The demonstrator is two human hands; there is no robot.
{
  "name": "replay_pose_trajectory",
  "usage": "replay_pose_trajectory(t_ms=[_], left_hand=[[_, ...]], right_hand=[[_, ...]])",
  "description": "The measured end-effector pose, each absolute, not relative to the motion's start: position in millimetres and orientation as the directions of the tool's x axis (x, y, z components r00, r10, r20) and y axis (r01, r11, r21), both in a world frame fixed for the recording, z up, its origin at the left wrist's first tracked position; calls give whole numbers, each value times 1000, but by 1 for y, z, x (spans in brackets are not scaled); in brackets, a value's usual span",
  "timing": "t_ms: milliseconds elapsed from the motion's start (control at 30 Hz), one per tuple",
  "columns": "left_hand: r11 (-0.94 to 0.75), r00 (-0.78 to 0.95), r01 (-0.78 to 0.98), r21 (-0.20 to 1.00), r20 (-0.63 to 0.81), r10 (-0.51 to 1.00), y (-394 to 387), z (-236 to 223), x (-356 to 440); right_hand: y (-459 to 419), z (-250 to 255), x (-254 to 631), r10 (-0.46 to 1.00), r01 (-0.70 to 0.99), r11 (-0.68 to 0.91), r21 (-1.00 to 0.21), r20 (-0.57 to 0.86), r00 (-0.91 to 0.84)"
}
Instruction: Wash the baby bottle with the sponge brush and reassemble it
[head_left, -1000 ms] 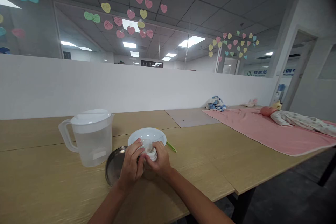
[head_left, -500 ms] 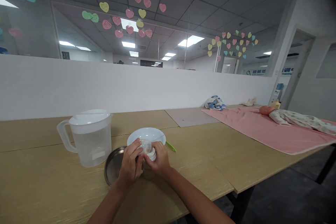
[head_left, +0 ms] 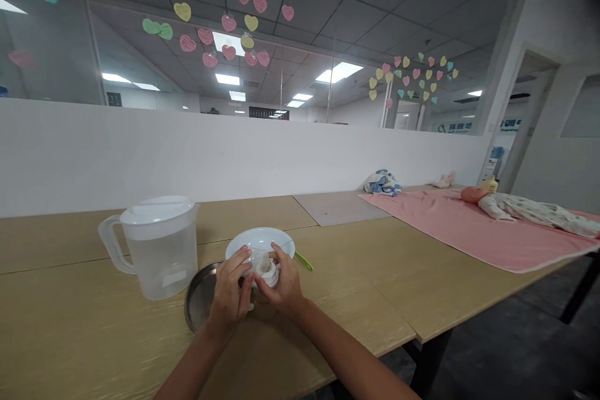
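Both hands are together in front of the white bowl. My right hand is wrapped round the white screw collar of a baby bottle, its thumb and fingers on the ring. In my left hand is a clear, dome-shaped cap, tilted beside the bottle's top. The fingers hide much of both pieces. Below the hands the bottle's clear body is hard to make out. A round metal tray lies partly behind my left hand.
A lidded clear plastic pitcher stands at the left. A green handle sticks out beside the bowl. Farther right, a pink cloth bears a clothed doll. A blue and white cloth lies bunched by the wall.
My right index finger has lifted a little off the collar, showing more of the white ring. The view has shifted slightly; the hands stay together at the bottle.
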State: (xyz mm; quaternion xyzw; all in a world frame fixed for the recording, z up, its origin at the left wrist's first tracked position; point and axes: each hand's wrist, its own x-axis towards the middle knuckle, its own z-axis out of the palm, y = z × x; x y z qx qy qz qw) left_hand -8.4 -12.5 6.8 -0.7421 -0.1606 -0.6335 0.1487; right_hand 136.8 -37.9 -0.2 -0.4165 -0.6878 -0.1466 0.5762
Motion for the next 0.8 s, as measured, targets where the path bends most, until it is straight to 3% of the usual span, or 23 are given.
replay_pose_trajectory(t_ms=[133, 300, 533, 700, 800], left_hand=[[-898, 120, 437, 49, 986, 112, -15, 6, -7], [-904, 125, 425, 47, 986, 110, -15, 6, -7], [-922, 151, 382, 67, 979, 133, -13, 3, -4], [-931, 212, 359, 66, 966, 150, -10, -2, 0], [-920, 200, 378, 100, 962, 186, -10, -3, 1]], right_hand=[[-40, 4, 138, 326, 734, 662, -153, 940, -98], [-39, 3, 137, 303, 719, 676, -160, 950, -74], [-37, -5, 135, 319, 707, 667, -237, 948, 18], [-40, -5, 133, 450, 661, 637, -396, 888, 98], [-41, -4, 131, 467, 647, 633, -426, 876, 120]])
